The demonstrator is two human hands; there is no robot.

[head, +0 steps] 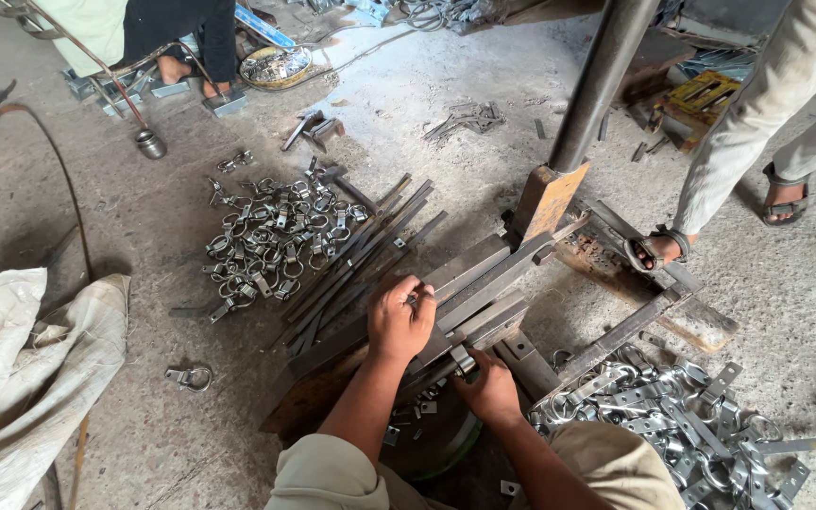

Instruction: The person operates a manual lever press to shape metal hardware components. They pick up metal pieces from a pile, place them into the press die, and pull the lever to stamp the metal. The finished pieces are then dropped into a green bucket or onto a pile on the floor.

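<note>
My left hand (400, 316) rests on top of the steel press block (484, 274), its fingers closed around a small metal piece at the slot. Just below, my right hand (488, 387) grips a small grey metal clamp part (463, 362) at the front edge of the block. A bundle of flat metal strips (361, 250) lies to the left of the block. A long lever bar (597, 85) rises from the orange bracket (545, 198) behind the block.
A heap of finished ring clamps (271, 236) lies on the concrete floor to the left, another pile (672, 416) at lower right. A person's sandalled foot (658, 247) presses the frame on the right. White sacks (21, 368) lie at left; another person sits at the top left.
</note>
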